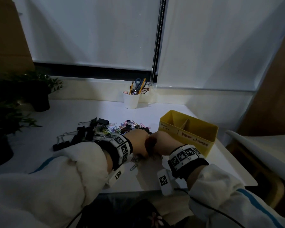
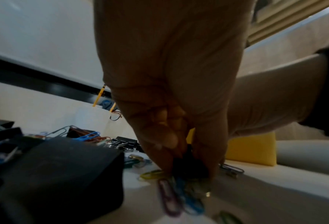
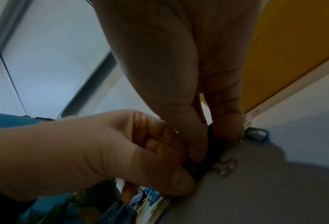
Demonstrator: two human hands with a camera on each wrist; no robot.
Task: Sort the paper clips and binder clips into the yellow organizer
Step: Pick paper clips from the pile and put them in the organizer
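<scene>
1. Two hands are seen, pressed together at the near middle of the white table (image 1: 204,116): the left hand (image 1: 138,142) and the right hand (image 1: 163,142), each wrist wrapped in a band of black-and-white marker tiles.
2. One small black binder clip (image 3: 201,169) is pinched from both sides, the left hand's fingertips (image 2: 165,165) curled down on it and the right hand's thumb and fingers closed on it as well; a bunch of coloured paper clips (image 2: 171,197) hangs from it, too tangled to be counted.
3. One mixed pile of black binder clips (image 1: 89,134) and coloured paper clips (image 1: 122,127) is spread just beyond the hands; the count cannot be told.
4. One yellow organizer (image 1: 196,139) is stood just right of the hands, two compartments being seen; handwriting on its front is read as "Paper clamps", the left label being illegible.
5. One white cup (image 1: 131,100) with scissors and pencils is set at the far edge.
6. Bare tabletop is left near the front edge.
</scene>
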